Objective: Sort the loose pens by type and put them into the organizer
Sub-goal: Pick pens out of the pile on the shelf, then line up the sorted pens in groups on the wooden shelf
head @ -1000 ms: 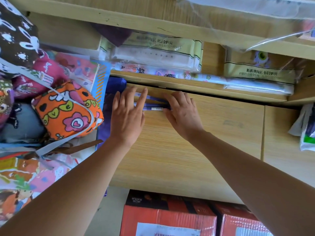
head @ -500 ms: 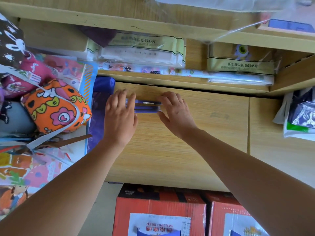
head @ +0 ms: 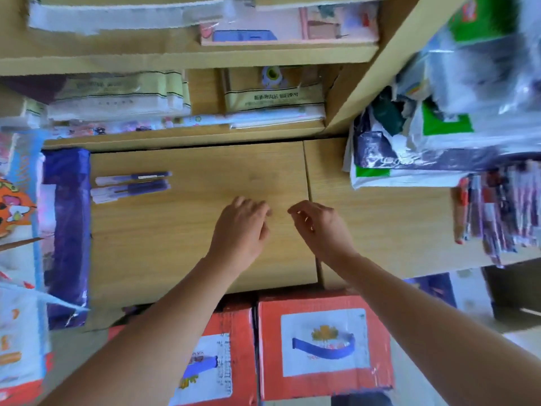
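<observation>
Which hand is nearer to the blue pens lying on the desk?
Left. The left hand is to the right of the blue pens, apart from them; the right hand is farther right again.

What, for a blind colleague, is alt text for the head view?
The left hand and right hand, empty, loosely curled, are over a wooden desk; blue pens lie side by side at its left, more pens at its right.

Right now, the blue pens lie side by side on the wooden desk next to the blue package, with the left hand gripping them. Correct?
No, the grip is wrong. The head view shows the blue pens side by side on the wooden desk next to the blue package, but the left hand is off them, empty, mid-desk beside the right hand.
</observation>
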